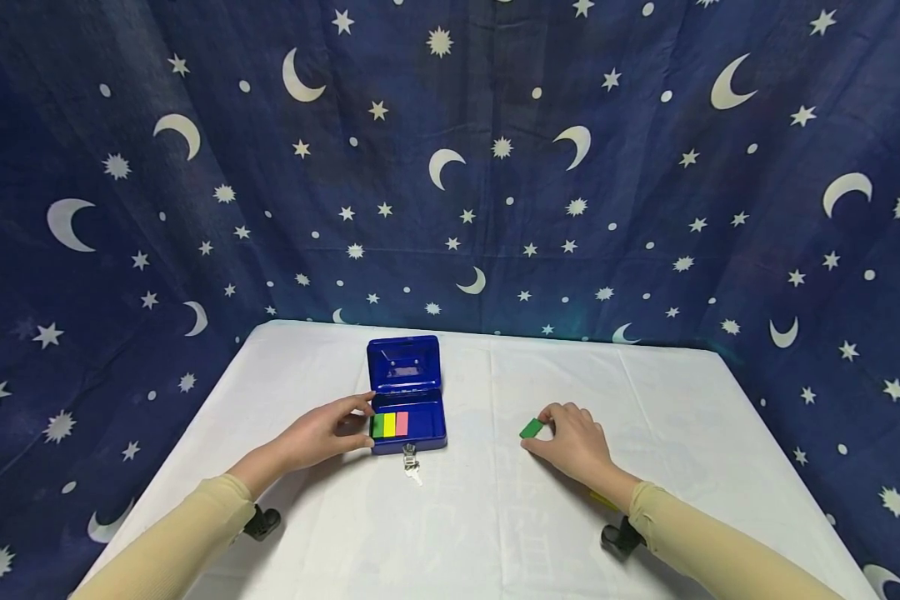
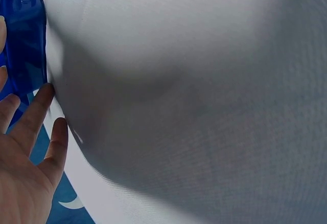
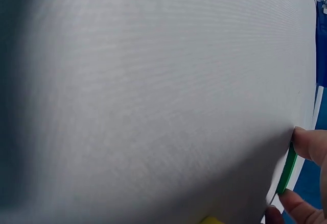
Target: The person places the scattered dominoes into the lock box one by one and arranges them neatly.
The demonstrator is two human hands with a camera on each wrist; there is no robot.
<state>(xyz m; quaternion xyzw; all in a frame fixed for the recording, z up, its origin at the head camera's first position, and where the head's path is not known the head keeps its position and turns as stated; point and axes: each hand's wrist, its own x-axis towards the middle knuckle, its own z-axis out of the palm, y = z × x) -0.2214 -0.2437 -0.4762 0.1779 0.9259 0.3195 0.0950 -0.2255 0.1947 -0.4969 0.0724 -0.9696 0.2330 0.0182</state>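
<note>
A small blue metal cash box (image 1: 446, 423) stands on the table with its lid (image 1: 405, 367) raised at the back. Inside, along the left, a green block (image 1: 378, 426), a yellow block (image 1: 390, 425) and a pink block (image 1: 402, 424) lie side by side. My left hand (image 1: 326, 433) touches the box's left side, thumb near the front corner, fingers spread and fairly straight. Off to the right, my right hand (image 1: 576, 442) pinches another green block (image 1: 531, 428) between thumb and fingers, low over the cloth. The right wrist view shows this green block (image 3: 287, 170) edge-on.
Keys (image 1: 414, 473) hang from the lock (image 1: 409, 454) at the box's front. Something yellow (image 1: 603, 500) lies partly hidden under my right wrist. A white cloth covers the table (image 1: 480, 533); a dark blue curtain (image 1: 495, 108) with moons and stars surrounds its back and sides.
</note>
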